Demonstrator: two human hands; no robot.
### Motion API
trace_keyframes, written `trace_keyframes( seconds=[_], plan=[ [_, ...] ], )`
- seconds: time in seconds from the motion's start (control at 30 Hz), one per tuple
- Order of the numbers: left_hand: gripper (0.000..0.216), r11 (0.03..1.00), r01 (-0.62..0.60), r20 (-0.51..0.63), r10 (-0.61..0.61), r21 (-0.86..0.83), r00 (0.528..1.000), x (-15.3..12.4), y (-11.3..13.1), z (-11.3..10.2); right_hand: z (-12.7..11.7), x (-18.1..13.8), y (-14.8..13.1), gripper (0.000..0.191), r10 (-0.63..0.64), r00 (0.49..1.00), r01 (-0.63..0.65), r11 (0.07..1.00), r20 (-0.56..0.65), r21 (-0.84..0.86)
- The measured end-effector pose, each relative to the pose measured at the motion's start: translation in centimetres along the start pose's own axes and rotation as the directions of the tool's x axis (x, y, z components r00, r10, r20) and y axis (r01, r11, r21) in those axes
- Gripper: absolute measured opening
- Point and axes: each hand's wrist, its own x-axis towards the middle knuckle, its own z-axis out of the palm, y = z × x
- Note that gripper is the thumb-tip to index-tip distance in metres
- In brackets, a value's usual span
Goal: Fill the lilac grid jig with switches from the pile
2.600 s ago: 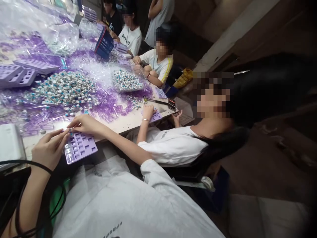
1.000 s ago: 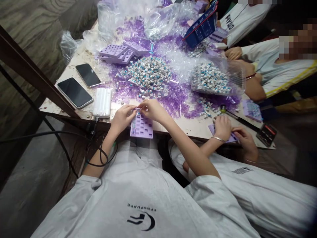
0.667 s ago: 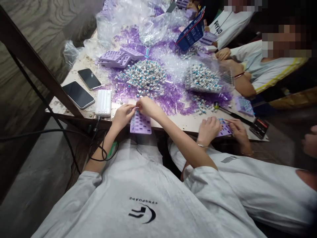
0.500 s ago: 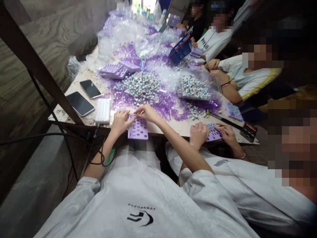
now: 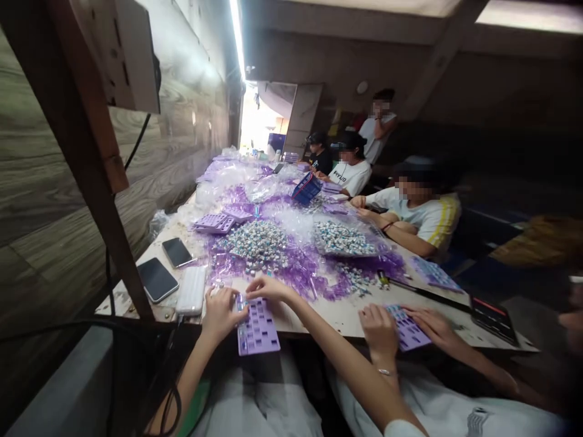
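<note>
A light purple panel with rows of square holes (image 5: 259, 331) juts over the table's near edge. My left hand (image 5: 221, 312) is closed on its left side, thumb across the upper left corner. A clear strip lies along that side of the panel. My right hand (image 5: 268, 287) is pinched at the panel's top edge, close to the left fingertips; whatever is between its fingers is too small to make out. Beyond my hands lies a heap of small white and blue pieces (image 5: 257, 240), with clear purple strips (image 5: 314, 282) scattered around it.
Two phones (image 5: 158, 279) and a white power bank (image 5: 191, 291) lie left, beside a slanted metal post (image 5: 91, 164). On the right a neighbour's hands (image 5: 380, 331) hold another purple panel (image 5: 410, 331). Further back are a bag of pieces (image 5: 344, 237) and a blue basket (image 5: 306, 188).
The view has tilted up, so the room's far end shows and the table sits lower in the picture. Both my hands stay at the panel in nearly the same pose.
</note>
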Motion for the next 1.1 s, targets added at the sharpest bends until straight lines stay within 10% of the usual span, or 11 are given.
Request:
trace_keyframes(
  seconds=[0.47,1.1],
  plan=[
    [0.029,0.969,-0.216,-0.201,0.190,-0.117,0.961,0.0,-1.5,1.0,-1.3,-0.6,-2.3,0.035,-0.037,0.995,0.033,0.998,0.095,0.048],
    [0.048,0.918,-0.089,-0.107,0.052,-0.387,0.993,0.8,-1.2,0.5,2.2,-1.9,-2.1,0.038,-0.139,0.944,0.186,0.973,-0.300,0.135]
  ],
)
